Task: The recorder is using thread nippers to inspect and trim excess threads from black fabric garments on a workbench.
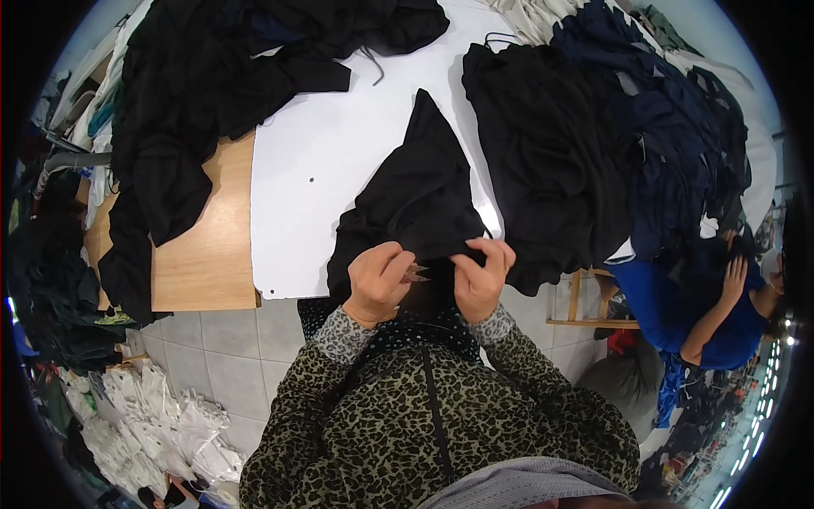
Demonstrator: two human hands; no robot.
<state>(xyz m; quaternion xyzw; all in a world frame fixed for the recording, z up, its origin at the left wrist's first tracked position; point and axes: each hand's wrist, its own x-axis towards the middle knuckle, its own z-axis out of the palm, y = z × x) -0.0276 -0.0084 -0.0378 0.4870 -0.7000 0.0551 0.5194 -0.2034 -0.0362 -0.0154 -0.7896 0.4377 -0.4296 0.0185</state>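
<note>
At the near edge of the white table, a black garment (415, 191) lies spread with a narrow point toward the far side. My left hand (373, 284) is closed around small thread snips (417, 273). Their two pointed metal blades stick out toward the right, slightly apart, beside the garment's near edge. Most of the tool is hidden in the palm. My right hand (483, 276) pinches the garment's near edge between thumb and fingers.
To the right lie a black garment pile (547, 161) and navy garments (678, 144). More black clothing (195, 93) covers the far left, over a wooden tabletop (203, 246). A person in blue (721, 318) is at the right. White bundles (161, 420) lie lower left.
</note>
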